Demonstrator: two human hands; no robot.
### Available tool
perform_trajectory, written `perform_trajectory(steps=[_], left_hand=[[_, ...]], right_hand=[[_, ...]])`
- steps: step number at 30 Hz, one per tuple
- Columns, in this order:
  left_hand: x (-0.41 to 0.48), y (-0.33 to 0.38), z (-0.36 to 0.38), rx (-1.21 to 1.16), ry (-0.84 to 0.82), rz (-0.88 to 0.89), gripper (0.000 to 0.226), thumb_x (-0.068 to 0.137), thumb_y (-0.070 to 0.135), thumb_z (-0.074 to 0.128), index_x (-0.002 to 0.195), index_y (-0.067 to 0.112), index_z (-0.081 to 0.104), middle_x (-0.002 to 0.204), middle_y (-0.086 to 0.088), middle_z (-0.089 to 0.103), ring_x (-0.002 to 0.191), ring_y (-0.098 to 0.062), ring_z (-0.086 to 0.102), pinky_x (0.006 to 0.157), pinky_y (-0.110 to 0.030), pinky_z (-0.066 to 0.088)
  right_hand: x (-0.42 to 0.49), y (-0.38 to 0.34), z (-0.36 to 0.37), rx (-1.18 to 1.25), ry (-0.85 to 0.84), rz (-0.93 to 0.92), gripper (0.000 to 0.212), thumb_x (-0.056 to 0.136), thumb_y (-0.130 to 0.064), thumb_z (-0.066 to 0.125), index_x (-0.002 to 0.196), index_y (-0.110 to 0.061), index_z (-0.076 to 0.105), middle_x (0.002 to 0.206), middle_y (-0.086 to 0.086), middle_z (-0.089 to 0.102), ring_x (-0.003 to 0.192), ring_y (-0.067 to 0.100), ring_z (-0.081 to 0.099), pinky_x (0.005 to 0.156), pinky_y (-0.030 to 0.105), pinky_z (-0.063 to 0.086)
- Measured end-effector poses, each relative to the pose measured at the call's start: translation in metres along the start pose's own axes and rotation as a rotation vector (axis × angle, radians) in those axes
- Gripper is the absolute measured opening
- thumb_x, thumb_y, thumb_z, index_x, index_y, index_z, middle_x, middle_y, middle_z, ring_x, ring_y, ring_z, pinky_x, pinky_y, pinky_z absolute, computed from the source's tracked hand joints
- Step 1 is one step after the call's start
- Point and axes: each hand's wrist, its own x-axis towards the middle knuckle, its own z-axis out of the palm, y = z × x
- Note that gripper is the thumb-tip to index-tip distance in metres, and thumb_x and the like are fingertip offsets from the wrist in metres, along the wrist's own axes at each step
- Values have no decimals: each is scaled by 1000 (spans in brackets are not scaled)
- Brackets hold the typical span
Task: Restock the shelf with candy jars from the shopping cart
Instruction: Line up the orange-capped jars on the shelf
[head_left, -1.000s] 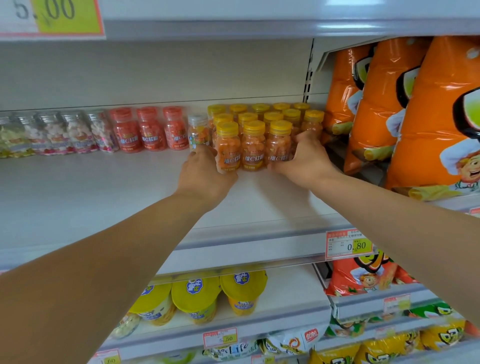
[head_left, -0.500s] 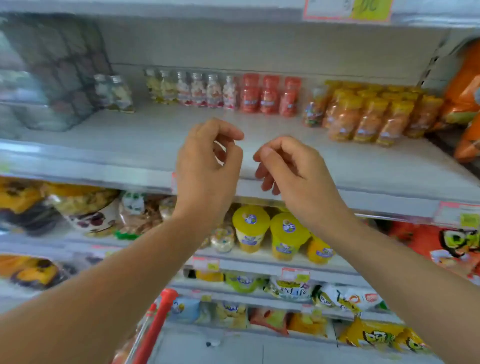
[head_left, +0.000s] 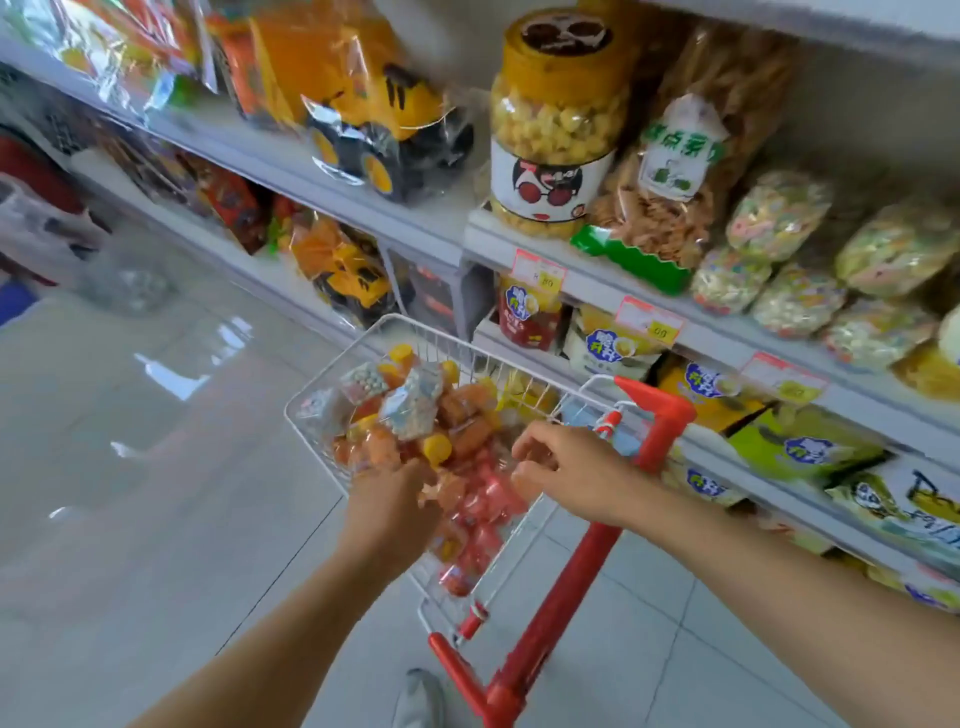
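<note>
Now both our hands are down in the cart, straight ahead of us. Our left hand (head_left: 389, 501) is nearer the goods, its fingertips sunk among them, and blur hides whether it grips anything. Our right hand (head_left: 569, 470) hovers just above, fingers loosely curled, nothing visibly in them. Small clear plastic candy jars (head_left: 415, 410) with yellow lids lie tumbled sideways, pointing every way, in the white wire shopping cart (head_left: 332, 379). Pale grey snack shelving (head_left: 597, 280) rises on our right.

Wire cart (head_left: 332, 366); candy jars (head_left: 457, 415) inside
</note>
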Motion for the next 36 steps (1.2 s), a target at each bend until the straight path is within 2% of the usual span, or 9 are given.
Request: perform_trajectory(steps=[4, 7, 13, 18, 24, 26, 28, 31, 36], left_hand=[[2, -36, 20, 218, -14, -4, 48, 92, 32, 53, 139, 31, 41, 144, 2, 42, 133, -23, 34, 107, -37, 31], [7, -52, 29, 229, 21, -4, 52, 93, 34, 51, 142, 32, 35, 148, 3, 40, 137, -22, 30, 110, -36, 24], [9, -70, 31, 82, -12, 6, 40, 95, 24, 47, 135, 28, 47, 135, 2, 56, 129, -23, 39, 103, -32, 27], [11, -75, 30, -97, -3, -98, 37, 100, 41, 37, 122, 21, 59, 121, -1, 63, 119, -23, 45, 97, -36, 35], [15, -63, 22, -777, 120, -215, 28, 95, 42, 52, 98, 18, 66, 87, 6, 67, 83, -14, 62, 72, -27, 49], [17, -66, 20, -852, 182, -271, 26, 95, 42, 52, 101, 19, 63, 93, 2, 68, 87, -15, 63, 78, -34, 52], [19, -70, 19, -903, 215, -302, 20, 95, 40, 53, 101, 22, 60, 97, 2, 67, 87, -12, 63, 72, -29, 51], [20, -76, 18, -998, 198, -313, 21, 94, 37, 55, 107, 22, 58, 99, 2, 68, 87, -12, 65, 65, -22, 48], [24, -83, 18, -1010, 194, -321, 24, 91, 45, 57, 106, 26, 59, 101, 0, 69, 91, -18, 67, 80, -36, 55]], right_hand=[[36, -8, 51, -200, -238, 58, 37, 93, -33, 56, 127, -17, 52, 117, 3, 58, 105, 18, 54, 87, 30, 44], [51, -18, 92, -193, -289, 53, 44, 90, -47, 59, 122, -18, 51, 110, 0, 61, 107, 24, 58, 81, 34, 46], [60, -20, 147, -375, -85, 147, 66, 79, -48, 72, 127, -18, 38, 110, 6, 67, 102, 29, 63, 69, 30, 38], [62, -8, 140, -52, -97, 112, 53, 78, -45, 74, 115, -20, 46, 106, -1, 66, 95, 20, 63, 79, 38, 52], [62, -19, 111, 316, -95, -24, 30, 86, -38, 68, 110, -24, 57, 98, -11, 66, 87, 6, 64, 78, 31, 56], [71, -20, 108, 225, 44, -16, 23, 90, -38, 62, 104, -20, 59, 96, -7, 64, 86, 8, 62, 78, 31, 54], [82, -17, 113, 35, 119, 73, 30, 90, -40, 61, 109, -18, 53, 105, -1, 60, 94, 18, 59, 83, 39, 52], [95, -16, 128, -265, 33, 223, 50, 90, -51, 57, 121, -13, 46, 123, 8, 58, 116, 30, 51, 95, 42, 42], [102, -16, 142, -456, -24, 282, 52, 91, -58, 49, 119, -14, 52, 127, 7, 57, 124, 29, 45, 102, 42, 29]])
